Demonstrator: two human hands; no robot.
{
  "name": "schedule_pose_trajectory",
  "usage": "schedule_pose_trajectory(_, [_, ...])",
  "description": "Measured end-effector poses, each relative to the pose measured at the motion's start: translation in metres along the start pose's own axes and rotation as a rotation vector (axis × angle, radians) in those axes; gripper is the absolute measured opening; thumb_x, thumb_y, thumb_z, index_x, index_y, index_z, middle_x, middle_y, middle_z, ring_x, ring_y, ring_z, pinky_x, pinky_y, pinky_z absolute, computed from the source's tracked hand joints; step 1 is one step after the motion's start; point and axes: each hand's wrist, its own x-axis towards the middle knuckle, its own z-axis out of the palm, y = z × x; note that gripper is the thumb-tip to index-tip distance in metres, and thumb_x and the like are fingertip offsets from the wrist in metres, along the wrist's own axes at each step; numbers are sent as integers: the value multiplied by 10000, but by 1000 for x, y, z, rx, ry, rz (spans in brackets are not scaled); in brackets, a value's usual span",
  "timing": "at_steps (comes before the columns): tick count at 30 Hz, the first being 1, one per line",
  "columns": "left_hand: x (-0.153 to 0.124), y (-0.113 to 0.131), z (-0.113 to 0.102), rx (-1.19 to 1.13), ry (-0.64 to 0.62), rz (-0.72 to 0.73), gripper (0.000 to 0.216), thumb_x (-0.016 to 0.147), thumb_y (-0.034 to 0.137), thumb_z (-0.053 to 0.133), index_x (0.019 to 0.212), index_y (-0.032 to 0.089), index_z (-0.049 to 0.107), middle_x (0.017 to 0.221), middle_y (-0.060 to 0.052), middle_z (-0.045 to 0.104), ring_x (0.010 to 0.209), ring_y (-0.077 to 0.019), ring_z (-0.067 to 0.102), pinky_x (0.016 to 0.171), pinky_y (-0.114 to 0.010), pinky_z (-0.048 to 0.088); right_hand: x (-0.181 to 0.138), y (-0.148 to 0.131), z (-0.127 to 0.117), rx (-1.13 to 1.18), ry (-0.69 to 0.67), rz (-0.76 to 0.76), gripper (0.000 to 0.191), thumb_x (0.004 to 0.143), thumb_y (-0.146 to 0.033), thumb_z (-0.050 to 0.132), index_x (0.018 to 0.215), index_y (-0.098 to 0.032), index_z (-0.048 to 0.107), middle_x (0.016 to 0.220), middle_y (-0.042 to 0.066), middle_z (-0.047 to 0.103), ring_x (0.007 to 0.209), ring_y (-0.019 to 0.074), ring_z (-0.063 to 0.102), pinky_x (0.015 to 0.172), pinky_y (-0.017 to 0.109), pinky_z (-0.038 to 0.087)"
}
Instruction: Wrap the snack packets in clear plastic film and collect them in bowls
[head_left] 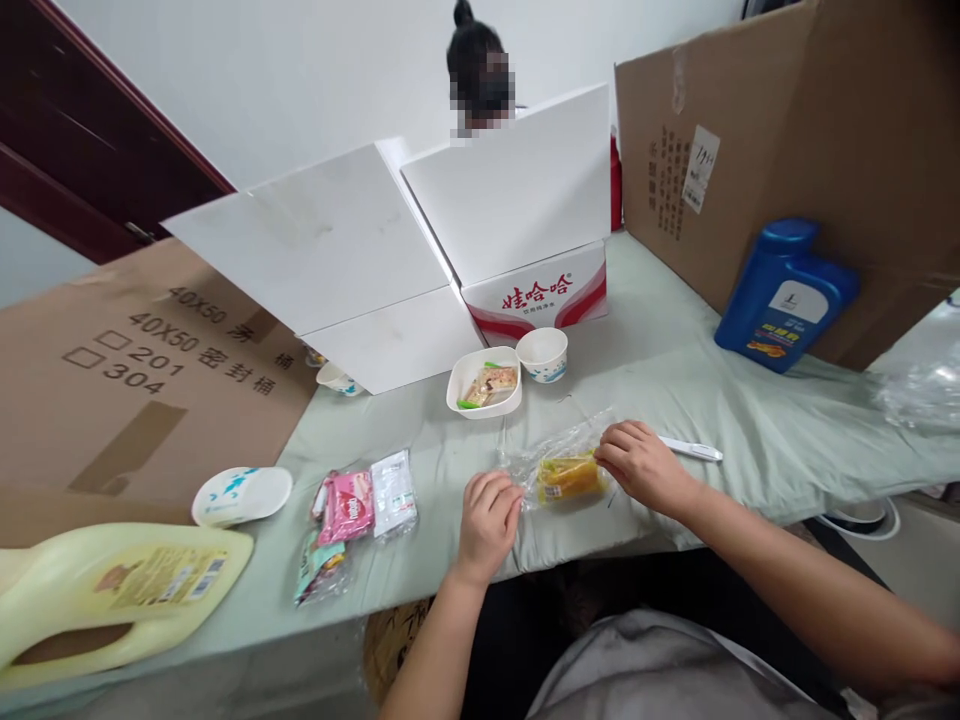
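Observation:
Near the table's front edge lies a clear plastic bag (pixel 529 465) with a yellow-orange packaged snack (pixel 571 478) inside or under it; which, I cannot tell. My left hand (pixel 487 525) pinches the bag's left side, fingers closed. On the other side my right hand (pixel 646 468) is closed on the bag's right edge, close to the snack. Just beyond my right hand a white pen-like cutter (pixel 691 448) rests on the cloth. Behind the bag stand a white square bowl (pixel 465 408) holding wrapped food (pixel 489 385) and a white paper cup (pixel 544 357).
At left are bagged snack packets (pixel 349 508), a tipped paper cup (pixel 244 495) and a pale yellow jug (pixel 180 580). A blue bottle (pixel 784 295) stands by a large cardboard box (pixel 720 150). A white carton (pixel 536 295) with raised flaps divides the table; a person sits behind it.

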Motion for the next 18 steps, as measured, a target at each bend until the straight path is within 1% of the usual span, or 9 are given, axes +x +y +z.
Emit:
schedule_pose_trajectory(2, [-11, 6, -7, -17, -3, 23, 184, 850, 105, 525, 890, 231, 652, 913, -42, 673, 1017, -225, 618, 948, -442, 462, -8, -9, -6, 55, 12, -51, 238, 962, -148, 407, 923, -193, 637, 963, 79, 659, 985, 222, 552, 856, 372, 399])
schedule_pose_trajectory(4, [-20, 10, -15, -27, -23, 21, 195, 845, 84, 518, 886, 232, 639, 975, -48, 677, 1082, -234, 601, 958, -447, 463, -18, -22, -14, 105, -54, -98, 235, 964, -156, 398, 950, -186, 631, 1015, 90, 657, 1029, 228, 549, 859, 367, 411])
schedule_pose_trajectory(6, [-27, 12, -27, -46, -92, 3, 160, 839, 101, 540, 859, 232, 629, 1040, -60, 673, 1126, -251, 579, 946, -455, 472, -31, -35, -23, 146, -207, -144, 218, 955, -172, 418, 918, -188, 632, 979, 86, 664, 958, 220, 576, 810, 354, 429])
schedule_pose_trajectory(8, [-30, 14, -43, -101, -212, -13, 57, 816, 197, 631, 776, 233, 611, 1036, -66, 673, 1119, -277, 575, 911, -465, 488, -43, -44, -33, 196, -393, -177, 170, 931, -233, 490, 852, -204, 638, 871, 59, 670, 818, 204, 601, 727, 331, 437])
schedule_pose_trajectory(9, [-29, 15, -50, -158, -275, -18, 114, 793, 259, 680, 724, 231, 594, 1001, -66, 675, 1091, -283, 583, 886, -463, 498, -47, -47, -37, 229, -470, -179, 156, 914, -277, 532, 824, -213, 643, 806, 41, 667, 750, 194, 605, 683, 316, 433])
schedule_pose_trajectory(11, [-22, 20, -61, -321, -353, -32, 229, 778, 347, 710, 656, 228, 557, 898, -58, 669, 992, -265, 607, 828, -436, 517, -48, -46, -44, 309, -551, -131, 166, 896, -351, 570, 827, -229, 658, 734, 16, 659, 672, 176, 610, 624, 287, 420])
schedule_pose_trajectory(12, [-16, 25, -63, -399, -351, -56, 231, 806, 353, 682, 659, 229, 555, 852, -52, 658, 933, -242, 614, 800, -412, 522, -45, -44, -45, 339, -549, -83, 180, 909, -364, 552, 855, -233, 663, 730, 11, 661, 659, 167, 614, 608, 275, 414])
schedule_pose_trajectory(15, [4, 48, -45, -483, -320, -144, 70, 863, 312, 611, 853, 243, 618, 884, -50, 649, 883, -206, 607, 794, -378, 524, -27, -34, -30, 316, -429, 74, 224, 968, -306, 442, 987, -216, 646, 847, 33, 681, 702, 157, 630, 621, 261, 418])
schedule_pose_trajectory(18, [18, 74, -3, -387, -442, -148, 425, 706, 354, 765, 1084, 241, 609, 1079, -85, 628, 1020, -276, 572, 867, -447, 515, -13, -27, 5, 175, -342, 136, 210, 949, -212, 442, 1015, -180, 638, 919, 66, 662, 718, 159, 627, 632, 263, 434])
